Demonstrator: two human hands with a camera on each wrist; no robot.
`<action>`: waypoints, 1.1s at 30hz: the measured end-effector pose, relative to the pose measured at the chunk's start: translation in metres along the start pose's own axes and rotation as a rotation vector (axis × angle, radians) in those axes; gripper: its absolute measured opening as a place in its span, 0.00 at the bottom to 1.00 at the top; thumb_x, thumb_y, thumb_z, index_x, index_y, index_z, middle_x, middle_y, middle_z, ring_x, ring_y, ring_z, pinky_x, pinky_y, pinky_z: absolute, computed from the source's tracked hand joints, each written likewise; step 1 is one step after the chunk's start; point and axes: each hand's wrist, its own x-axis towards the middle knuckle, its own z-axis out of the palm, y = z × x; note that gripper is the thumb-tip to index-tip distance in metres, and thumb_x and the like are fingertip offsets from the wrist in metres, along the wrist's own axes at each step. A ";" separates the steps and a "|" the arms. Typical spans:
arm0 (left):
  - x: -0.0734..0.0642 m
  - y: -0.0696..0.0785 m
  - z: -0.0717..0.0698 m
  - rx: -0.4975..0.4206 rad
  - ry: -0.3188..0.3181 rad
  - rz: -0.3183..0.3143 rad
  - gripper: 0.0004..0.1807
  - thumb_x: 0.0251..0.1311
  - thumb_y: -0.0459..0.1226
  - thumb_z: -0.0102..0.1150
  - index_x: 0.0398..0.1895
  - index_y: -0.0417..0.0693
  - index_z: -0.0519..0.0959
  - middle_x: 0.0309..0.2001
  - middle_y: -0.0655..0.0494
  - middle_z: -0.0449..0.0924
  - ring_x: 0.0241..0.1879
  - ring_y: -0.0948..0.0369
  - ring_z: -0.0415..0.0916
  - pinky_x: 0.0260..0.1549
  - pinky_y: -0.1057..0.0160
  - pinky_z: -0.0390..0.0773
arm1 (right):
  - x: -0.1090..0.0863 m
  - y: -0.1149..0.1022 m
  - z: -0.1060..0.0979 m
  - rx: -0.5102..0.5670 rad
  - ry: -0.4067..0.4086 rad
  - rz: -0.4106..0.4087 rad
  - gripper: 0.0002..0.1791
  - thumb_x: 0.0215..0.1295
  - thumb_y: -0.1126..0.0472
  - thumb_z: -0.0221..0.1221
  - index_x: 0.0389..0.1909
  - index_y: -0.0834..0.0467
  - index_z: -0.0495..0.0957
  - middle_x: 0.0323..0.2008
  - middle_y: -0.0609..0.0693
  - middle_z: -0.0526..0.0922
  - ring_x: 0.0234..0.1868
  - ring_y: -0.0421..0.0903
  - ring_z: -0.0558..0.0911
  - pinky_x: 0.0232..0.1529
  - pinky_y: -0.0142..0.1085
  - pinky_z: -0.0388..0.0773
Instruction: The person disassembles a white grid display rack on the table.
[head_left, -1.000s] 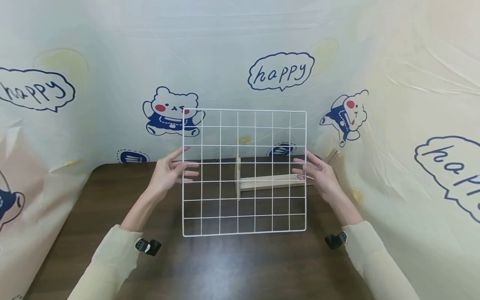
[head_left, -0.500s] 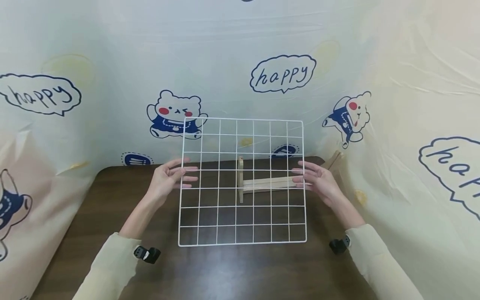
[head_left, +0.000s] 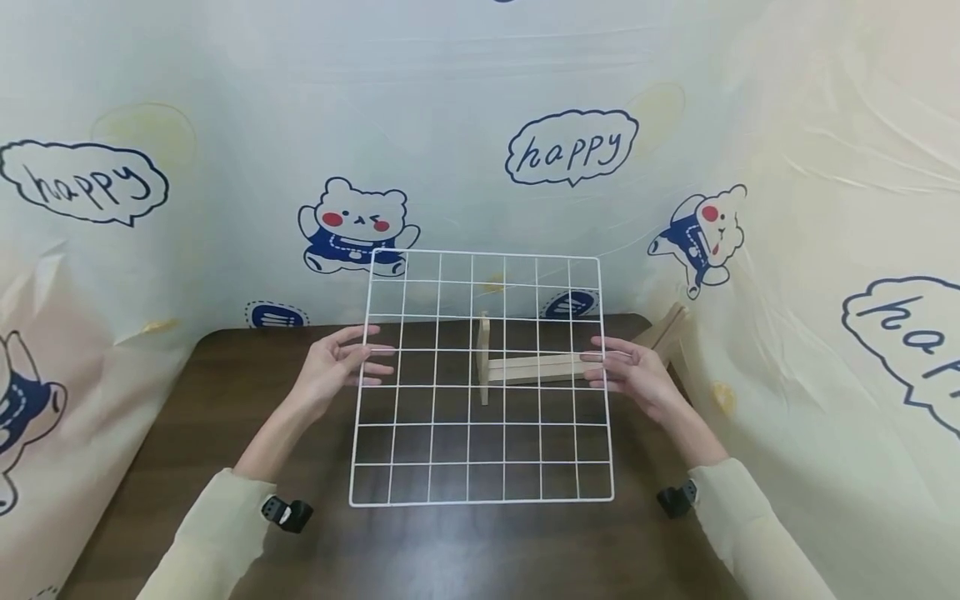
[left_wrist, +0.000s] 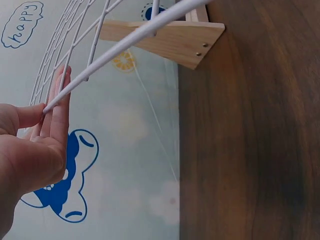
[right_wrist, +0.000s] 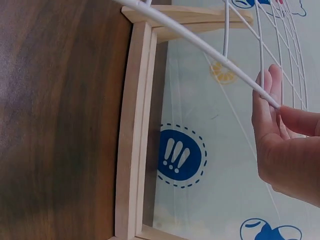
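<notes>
A white wire grid panel (head_left: 487, 387) is held up over the table, its upper edge leaning away in the head view. My left hand (head_left: 333, 364) pinches its left edge wire between thumb and fingers, the fingers reaching behind the grid. On the opposite edge my right hand (head_left: 637, 375) pinches the wire the same way. In the left wrist view the thumb presses the thick rim wire against the fingers (left_wrist: 60, 112). The right wrist view shows the thumb and fingers (right_wrist: 262, 115) meeting at the rim.
Behind the grid a light wooden stand (head_left: 536, 368) rests on the dark brown table (head_left: 225, 417). It has a crossbar and angled end pieces, one end piece (left_wrist: 170, 42) showing two screws. A printed cloth (head_left: 465, 125) hangs around the back and sides.
Both hands have lowered the grid a little in the head view. Its top edge has tipped away and its bottom edge has come nearer. The head view has shifted slightly.
</notes>
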 end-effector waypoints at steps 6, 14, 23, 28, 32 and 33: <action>-0.004 -0.005 -0.011 0.001 0.016 -0.047 0.24 0.72 0.37 0.49 0.68 0.38 0.62 0.54 0.36 0.78 0.42 0.50 0.84 0.41 0.49 0.80 | 0.003 0.004 0.009 0.004 -0.016 -0.002 0.25 0.73 0.72 0.46 0.69 0.63 0.61 0.58 0.68 0.74 0.45 0.54 0.85 0.50 0.48 0.78; -0.015 -0.014 -0.027 -0.003 0.008 -0.053 0.22 0.73 0.36 0.48 0.65 0.36 0.63 0.54 0.33 0.77 0.41 0.49 0.84 0.41 0.49 0.81 | 0.006 0.013 0.024 0.023 -0.076 0.012 0.26 0.74 0.73 0.43 0.71 0.64 0.57 0.61 0.73 0.67 0.44 0.51 0.85 0.49 0.46 0.79; -0.023 -0.022 -0.042 0.034 0.034 -0.024 0.24 0.73 0.34 0.47 0.68 0.33 0.61 0.51 0.35 0.79 0.37 0.49 0.84 0.39 0.49 0.81 | 0.012 0.020 0.047 0.041 -0.015 0.015 0.24 0.72 0.73 0.46 0.68 0.66 0.61 0.58 0.70 0.73 0.40 0.51 0.85 0.48 0.47 0.80; -0.028 -0.027 -0.051 0.070 0.054 -0.014 0.25 0.73 0.33 0.46 0.70 0.33 0.59 0.52 0.31 0.77 0.36 0.49 0.85 0.39 0.46 0.80 | 0.014 0.024 0.061 0.058 0.013 0.006 0.23 0.72 0.74 0.45 0.67 0.67 0.62 0.57 0.71 0.73 0.38 0.50 0.86 0.46 0.48 0.80; -0.030 -0.028 -0.060 0.081 0.071 -0.011 0.26 0.73 0.34 0.46 0.70 0.34 0.59 0.51 0.36 0.79 0.36 0.50 0.85 0.38 0.51 0.81 | 0.016 0.025 0.070 0.052 0.014 -0.019 0.22 0.71 0.75 0.46 0.66 0.68 0.63 0.56 0.73 0.73 0.36 0.51 0.86 0.45 0.48 0.81; -0.030 -0.027 -0.061 0.078 0.075 -0.012 0.26 0.73 0.34 0.46 0.71 0.34 0.59 0.50 0.38 0.80 0.36 0.50 0.85 0.37 0.52 0.82 | 0.016 0.025 0.073 0.045 0.015 -0.025 0.22 0.71 0.75 0.46 0.65 0.68 0.63 0.55 0.73 0.74 0.36 0.51 0.86 0.45 0.48 0.81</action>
